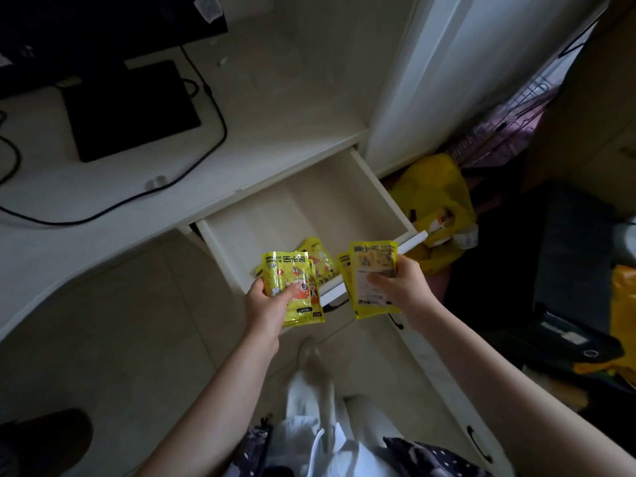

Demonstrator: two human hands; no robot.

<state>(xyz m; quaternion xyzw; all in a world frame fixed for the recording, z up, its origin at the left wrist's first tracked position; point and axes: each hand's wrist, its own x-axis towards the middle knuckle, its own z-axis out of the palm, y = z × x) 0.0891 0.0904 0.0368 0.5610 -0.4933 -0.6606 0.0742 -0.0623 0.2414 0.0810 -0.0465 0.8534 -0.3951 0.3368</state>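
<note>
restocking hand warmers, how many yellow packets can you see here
5. Left hand holds left front packet and left rear packet; right hand holds right front packet and right rear packet; drawer packet lies in the open drawer. Stacks may hide more.

Glossy plastic packets [287, 280], matt drawer [303, 208]

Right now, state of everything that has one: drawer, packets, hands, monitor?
Top drawer: pulled open.
Left hand: grips the left stack.
Left stack: yellow packets, held, printed front up.
Right hand: grips the right packets.
Right packets: yellow, held, back label up.
Loose packets: lying at the drawer's front.
Monitor: screen dark.
Lower drawer: shut.
</note>
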